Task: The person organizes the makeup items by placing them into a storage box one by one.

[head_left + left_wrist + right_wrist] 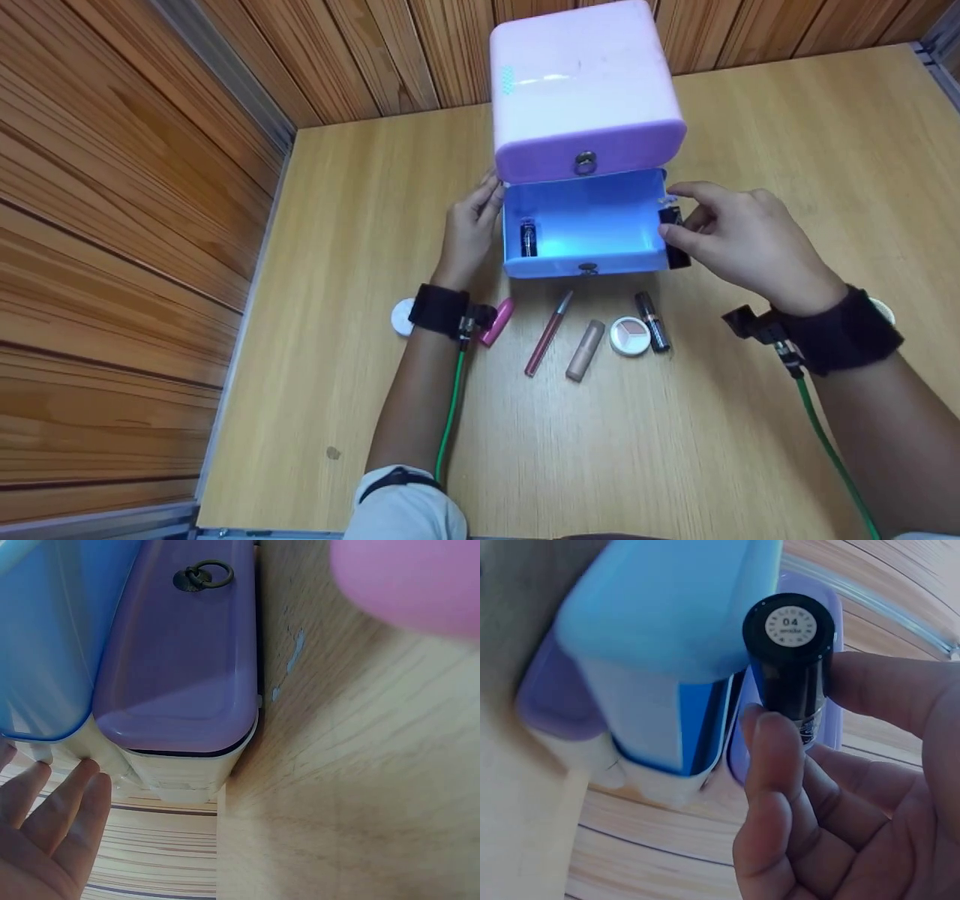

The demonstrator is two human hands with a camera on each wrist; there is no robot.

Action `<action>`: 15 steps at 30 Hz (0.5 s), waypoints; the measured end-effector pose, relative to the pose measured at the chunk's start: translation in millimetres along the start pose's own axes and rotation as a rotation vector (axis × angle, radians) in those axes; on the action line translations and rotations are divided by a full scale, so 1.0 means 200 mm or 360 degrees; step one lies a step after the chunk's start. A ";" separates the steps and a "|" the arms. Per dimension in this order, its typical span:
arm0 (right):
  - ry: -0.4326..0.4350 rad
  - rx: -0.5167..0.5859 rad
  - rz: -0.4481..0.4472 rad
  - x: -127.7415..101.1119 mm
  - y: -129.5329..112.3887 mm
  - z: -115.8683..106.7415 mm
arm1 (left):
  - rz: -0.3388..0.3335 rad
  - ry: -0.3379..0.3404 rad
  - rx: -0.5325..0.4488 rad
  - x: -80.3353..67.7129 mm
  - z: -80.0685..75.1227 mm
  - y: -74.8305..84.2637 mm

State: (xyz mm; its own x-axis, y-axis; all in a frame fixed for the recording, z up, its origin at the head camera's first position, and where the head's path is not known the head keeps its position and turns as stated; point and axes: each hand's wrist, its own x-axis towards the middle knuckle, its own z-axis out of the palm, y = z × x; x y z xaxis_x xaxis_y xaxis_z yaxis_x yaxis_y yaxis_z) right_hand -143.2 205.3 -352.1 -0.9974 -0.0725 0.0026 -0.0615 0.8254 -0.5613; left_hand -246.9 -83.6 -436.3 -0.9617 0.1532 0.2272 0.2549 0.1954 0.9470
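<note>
- Bottle point(674, 238): a small black one with a round label on its cap, pinched between thumb and curled fingers point(776, 765) of the right hand point(739, 240), just outside the right wall of the open blue drawer point(585, 264).
- Its long axis runs roughly upright, slightly tilted; the drawer's hollow lies directly to the left of it, so the right hand is much the nearer one.
- Inside the drawer, at its left end, another small dark bottle point(529, 240) stands.
- The left hand point(471, 232) lies against the left side of the pink drawer box point(581, 90), fingers point(71, 802) straight and touching its wall, holding nothing.
- On the counter point(360, 187) in front lie a lip gloss point(548, 334), a beige tube point(586, 350), a round compact point(630, 335) and a dark tube point(652, 322).
</note>
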 end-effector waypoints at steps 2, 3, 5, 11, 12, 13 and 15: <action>-0.0004 0.0014 -0.0019 0.02 -0.03 0.00 | 0.0008 0.0002 -0.0006 0.00 0.00 0.00; -0.0007 0.0021 -0.0030 0.04 -0.05 0.01 | 0.0012 0.0004 -0.0007 0.00 0.00 0.00; -0.0018 0.0025 -0.0049 0.06 -0.08 0.02 | 0.0017 0.0005 -0.0008 0.00 0.00 0.00; -0.0039 -0.0011 -0.0118 0.15 -0.16 0.06 | 0.0010 0.0004 -0.0001 0.00 0.00 0.00; -0.0029 -0.0021 -0.0138 0.16 -0.17 0.07 | 0.0017 0.0005 0.0006 0.00 0.00 0.00; -0.0023 -0.0023 -0.0158 0.17 -0.18 0.08 | 0.0024 0.0008 0.0013 0.00 0.00 0.00; -0.0007 -0.0014 -0.0192 0.19 -0.19 0.10 | 0.0040 0.0010 0.0024 0.00 0.00 0.00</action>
State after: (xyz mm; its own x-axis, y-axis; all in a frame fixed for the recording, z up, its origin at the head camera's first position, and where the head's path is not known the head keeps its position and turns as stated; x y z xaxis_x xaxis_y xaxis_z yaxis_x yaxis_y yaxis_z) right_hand -178.8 158.9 -347.2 -0.9825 -0.1739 0.0660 -0.1812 0.8154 -0.5498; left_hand -247.6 -83.2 -436.2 -0.9555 0.1525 0.2525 0.2806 0.2064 0.9374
